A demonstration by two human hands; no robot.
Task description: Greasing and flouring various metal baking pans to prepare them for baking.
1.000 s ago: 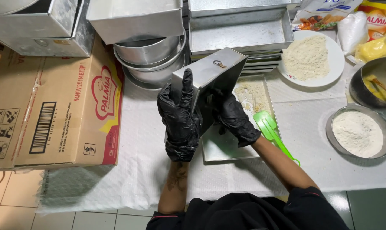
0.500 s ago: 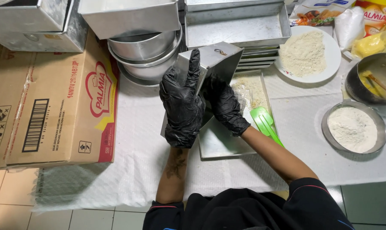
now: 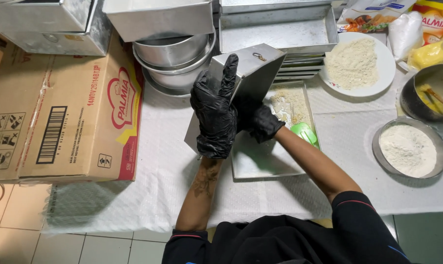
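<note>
The person is standing at the near edge of the white-clothed table (image 3: 133, 195), both hands in black gloves, working a rectangular metal loaf tin (image 3: 251, 73). The left hand (image 3: 214, 115) is pressed flat against the tin's outer side, fingers pointing up, clamped on it. The right hand (image 3: 260, 122) is reaching into the tin's open mouth; whether those fingers are gripping or just rubbing the inside, I cannot tell.

Compared with a second ago, the tin is being tipped a little more upright and turned in the hands, while the right hand is staying inside. To my eye the inside is still being coated.

The tin is held above a shallow metal tray (image 3: 260, 166) near the table's middle, where crumbs and a green spatula (image 3: 304, 133) are lying. Farther back, stacked round pans (image 3: 175, 58) and flat trays (image 3: 280, 29) are waiting; toward the right edge sit a bowl of flour (image 3: 409, 149) and a plate of crumbs (image 3: 356, 63). A cardboard box (image 3: 60, 117) is occupying the left edge.
</note>
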